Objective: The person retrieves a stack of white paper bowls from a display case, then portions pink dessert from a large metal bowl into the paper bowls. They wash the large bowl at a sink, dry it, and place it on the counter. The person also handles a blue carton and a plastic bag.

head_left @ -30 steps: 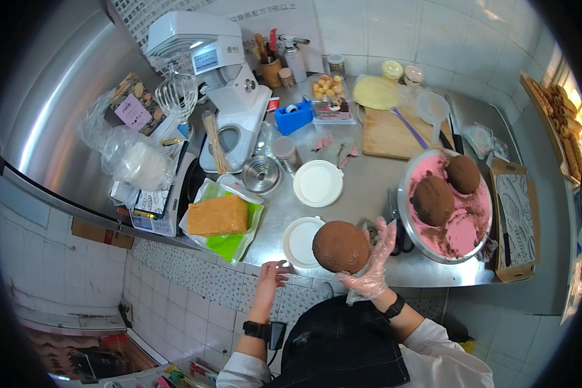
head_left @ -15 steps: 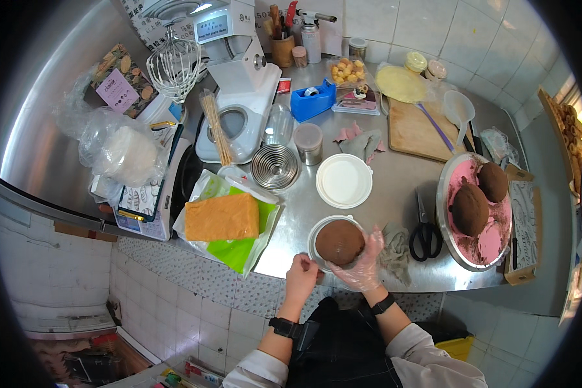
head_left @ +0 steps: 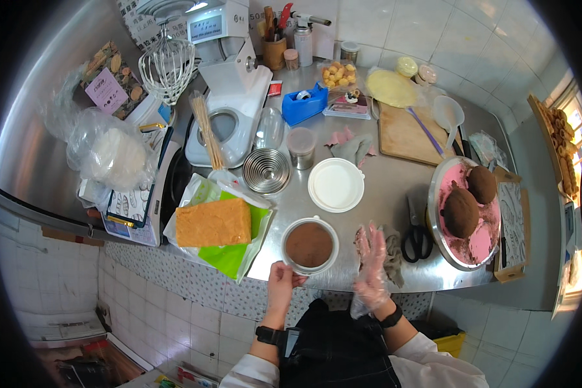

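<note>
A round white plastic container (head_left: 335,251), filled inside with a flat brown powdery mass (head_left: 309,245), stands near the counter's front edge. At its near left rim my bare left hand (head_left: 282,283) is closed, fingertips pinching the edge. My right hand (head_left: 370,275), in a clear plastic glove with brown smears, is held up to the right of the container. Its fingers stretch out and hold nothing. Beyond the container lies a round white lid (head_left: 335,185). A grey cloth (head_left: 392,257) lies just beside my gloved hand.
To the right are black-handled scissors (head_left: 417,240) and a metal bowl (head_left: 434,213) with pink filling and brown-dusted balls (head_left: 461,213). On the left, an orange-brown block (head_left: 213,222) rests on green-white packaging. Ring cutters (head_left: 266,171), a stand mixer (head_left: 229,97) and a wooden board (head_left: 404,132) stand farther back.
My right hand has let go of the container's right side and its brown contents, moved off to the right and opened. The brown mass now sits level. My left hand stays at the rim.
</note>
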`<state>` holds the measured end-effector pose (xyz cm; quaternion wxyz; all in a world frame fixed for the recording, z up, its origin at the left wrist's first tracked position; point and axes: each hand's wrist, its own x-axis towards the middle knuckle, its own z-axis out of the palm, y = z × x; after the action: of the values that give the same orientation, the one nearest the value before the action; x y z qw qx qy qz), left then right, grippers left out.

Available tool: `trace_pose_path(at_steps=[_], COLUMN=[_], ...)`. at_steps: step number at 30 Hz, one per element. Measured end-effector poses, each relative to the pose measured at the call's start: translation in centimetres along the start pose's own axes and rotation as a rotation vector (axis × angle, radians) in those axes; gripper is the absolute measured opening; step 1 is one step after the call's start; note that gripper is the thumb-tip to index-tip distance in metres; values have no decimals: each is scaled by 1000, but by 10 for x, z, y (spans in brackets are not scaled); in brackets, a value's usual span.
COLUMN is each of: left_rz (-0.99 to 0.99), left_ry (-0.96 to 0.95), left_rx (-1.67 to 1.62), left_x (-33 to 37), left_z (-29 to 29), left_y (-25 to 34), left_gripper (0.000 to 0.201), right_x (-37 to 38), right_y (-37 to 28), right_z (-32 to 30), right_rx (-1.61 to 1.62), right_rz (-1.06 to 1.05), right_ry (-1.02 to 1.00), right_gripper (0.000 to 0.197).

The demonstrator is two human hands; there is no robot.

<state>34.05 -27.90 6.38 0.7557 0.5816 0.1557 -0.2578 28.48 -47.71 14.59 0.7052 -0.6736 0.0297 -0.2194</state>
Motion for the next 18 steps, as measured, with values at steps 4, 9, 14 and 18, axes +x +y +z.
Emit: trace_pose_path(at_steps=[4, 9, 14, 18], left_rz=[-35, 503, 1126, 1035], left_ry=[67, 412, -220, -337], left_rx=[-39, 1007, 1157, 1932], left_x=[-6, -50, -6, 67], left_z=[-21, -5, 107, 189], left_y=[19, 65, 106, 98], left_gripper=[14, 11, 7, 14], right_x=[-8, -17, -45, -70], right_y=[-64, -104, -122, -146], right_z=[-4, -34, -73, -108], right_rx=[693, 819, 732, 598], right_rz=[306, 299, 206, 47], right_ry=[168, 136, 132, 271], right_gripper=[100, 86, 78, 63])
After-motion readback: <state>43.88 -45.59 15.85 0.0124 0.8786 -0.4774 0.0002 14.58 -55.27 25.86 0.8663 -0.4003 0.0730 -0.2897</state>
